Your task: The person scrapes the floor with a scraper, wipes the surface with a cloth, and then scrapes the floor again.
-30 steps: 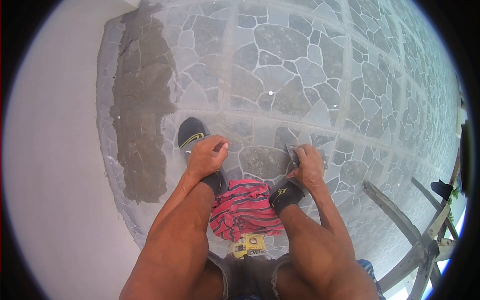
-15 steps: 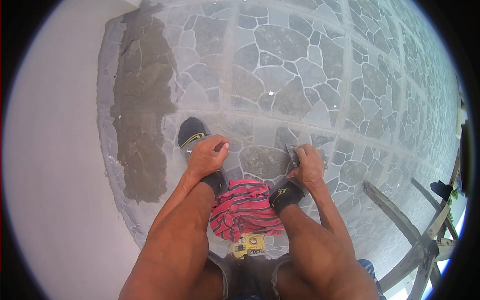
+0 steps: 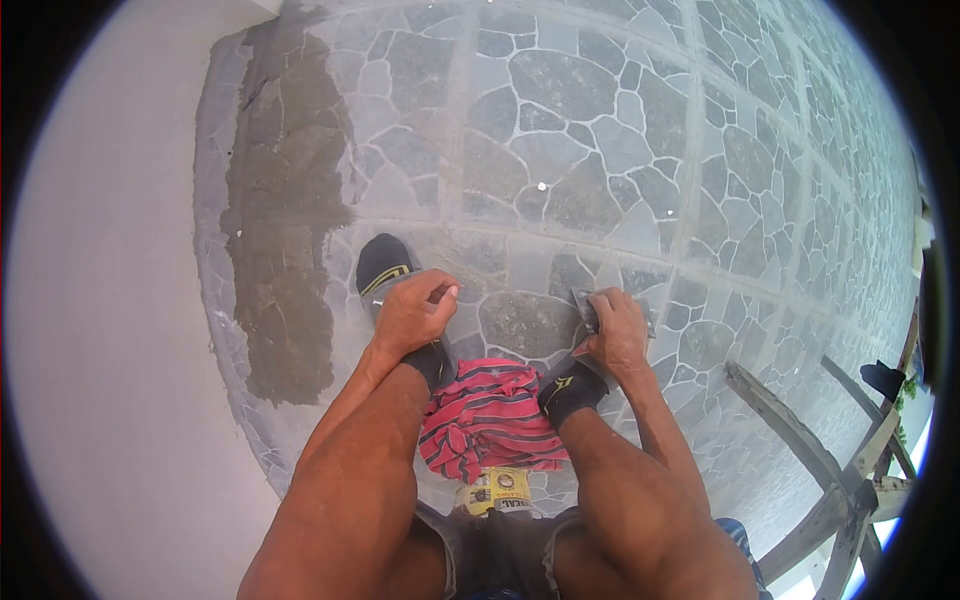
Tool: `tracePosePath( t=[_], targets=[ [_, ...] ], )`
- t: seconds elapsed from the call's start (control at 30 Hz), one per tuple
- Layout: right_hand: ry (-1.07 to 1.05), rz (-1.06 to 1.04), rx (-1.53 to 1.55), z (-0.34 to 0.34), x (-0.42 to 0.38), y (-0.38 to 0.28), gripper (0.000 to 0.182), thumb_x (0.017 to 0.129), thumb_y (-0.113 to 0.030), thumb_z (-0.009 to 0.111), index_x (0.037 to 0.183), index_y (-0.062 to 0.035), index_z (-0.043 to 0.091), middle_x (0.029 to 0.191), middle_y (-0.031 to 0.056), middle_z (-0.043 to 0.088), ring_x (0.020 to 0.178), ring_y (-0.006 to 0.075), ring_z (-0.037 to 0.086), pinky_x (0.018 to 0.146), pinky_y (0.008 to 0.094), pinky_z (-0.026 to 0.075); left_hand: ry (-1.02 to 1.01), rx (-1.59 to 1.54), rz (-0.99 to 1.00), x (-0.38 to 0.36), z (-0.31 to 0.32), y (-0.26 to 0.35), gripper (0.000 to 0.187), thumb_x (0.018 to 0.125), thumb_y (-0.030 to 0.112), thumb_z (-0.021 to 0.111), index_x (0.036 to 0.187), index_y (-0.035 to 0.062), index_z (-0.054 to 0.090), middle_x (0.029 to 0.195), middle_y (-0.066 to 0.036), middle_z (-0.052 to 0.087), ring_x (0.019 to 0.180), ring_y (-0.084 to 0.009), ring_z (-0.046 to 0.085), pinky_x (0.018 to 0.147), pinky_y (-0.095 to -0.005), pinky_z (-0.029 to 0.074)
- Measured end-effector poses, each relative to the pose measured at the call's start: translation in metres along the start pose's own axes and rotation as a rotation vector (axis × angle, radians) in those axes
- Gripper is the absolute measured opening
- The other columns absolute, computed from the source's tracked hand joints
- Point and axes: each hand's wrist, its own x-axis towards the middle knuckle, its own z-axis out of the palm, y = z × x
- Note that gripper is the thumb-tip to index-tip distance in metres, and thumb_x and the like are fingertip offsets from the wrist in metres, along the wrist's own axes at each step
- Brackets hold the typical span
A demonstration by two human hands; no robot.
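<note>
Loosely curled over my left foot, my left hand [image 3: 415, 310] has its fingers closed and nothing shows in them. It sits above a black sandal [image 3: 384, 262] with yellow stripes. My right hand [image 3: 616, 328] grips a thin, flat grey scraper [image 3: 583, 305]; its edges stick out on both sides of the fingers, and the palm covers the rest. Just below that hand is my right foot in a black sock [image 3: 573, 392] with a yellow mark. Between my feet lies a crumpled red cloth [image 3: 490, 415] with dark stripes.
A yellow and white printed bag [image 3: 497, 491] is under me, behind the cloth. Irregular grey stone paving [image 3: 565, 85] with pale joints spreads ahead. Along the white wall [image 3: 110, 280] at left runs a dark, damp-looking patch [image 3: 285, 220]. Weathered wooden beams [image 3: 790, 425] stand at right.
</note>
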Motion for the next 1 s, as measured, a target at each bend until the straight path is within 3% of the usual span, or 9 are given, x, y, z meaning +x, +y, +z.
tracePosePath(
  t=[0.27,0.37,1.0],
  targets=[
    [-0.014,0.012,-0.003,-0.0007,0.0005,-0.0008,0.058,0.05,-0.008,0.085,0.104,-0.0076,0.063,0.101,0.0121,0.06,0.096,0.0368,0.059,0.081,0.047,0.047,-0.002,0.011,-0.008,0.0,0.0007,-0.0005,0.011,0.087,0.011,0.066,0.094,0.0031,0.07,0.082,-0.013,0.071,0.074,-0.0269,0.071,0.066,-0.0351,0.056],
    [-0.006,0.004,0.006,-0.0005,0.0001,-0.0003,0.059,0.05,-0.008,0.085,0.105,-0.0077,0.063,0.101,0.0118,0.06,0.096,0.0367,0.059,0.082,0.0467,0.047,0.002,0.029,0.036,-0.0007,0.0015,-0.0032,0.009,0.092,0.011,0.066,0.097,0.0044,0.07,0.081,-0.008,0.071,0.069,-0.0189,0.068,0.065,-0.0304,0.053],
    [-0.01,0.014,0.005,-0.0005,0.0011,-0.0003,0.055,0.052,-0.007,0.083,0.104,-0.0077,0.064,0.101,0.0123,0.061,0.096,0.037,0.059,0.082,0.0469,0.048,0.0,0.028,0.04,-0.0005,0.0011,-0.0019,0.009,0.092,0.011,0.066,0.097,0.0044,0.07,0.08,-0.008,0.07,0.068,-0.0181,0.067,0.064,-0.0302,0.052]
  ],
)
